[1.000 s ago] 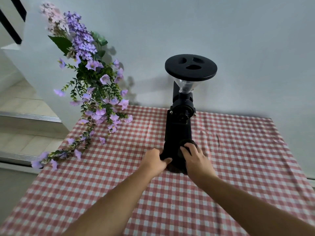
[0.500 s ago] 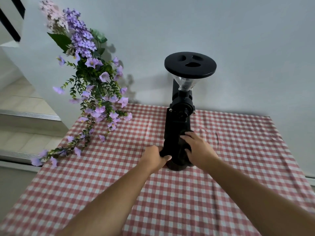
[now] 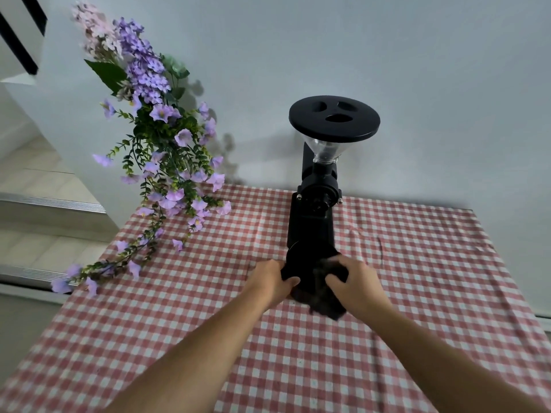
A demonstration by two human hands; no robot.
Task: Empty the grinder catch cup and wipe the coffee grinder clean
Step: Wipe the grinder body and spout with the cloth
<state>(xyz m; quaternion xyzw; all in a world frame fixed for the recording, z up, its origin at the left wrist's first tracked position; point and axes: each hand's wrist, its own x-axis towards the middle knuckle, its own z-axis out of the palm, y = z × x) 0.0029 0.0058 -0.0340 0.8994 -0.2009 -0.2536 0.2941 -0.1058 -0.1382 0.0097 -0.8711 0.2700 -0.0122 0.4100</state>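
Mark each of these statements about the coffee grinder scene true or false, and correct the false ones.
1. The coffee grinder stands on a red-and-white checked tablecloth. True.
2. The hopper lid lies flat on the table. False: it sits on top of the clear hopper.
3. The left hand rests at the grinder's base. True.
4. The right hand is up at the hopper. False: it is low at the base, on a dark blurred object.
5. Purple flowers hang right of the grinder. False: they hang left.
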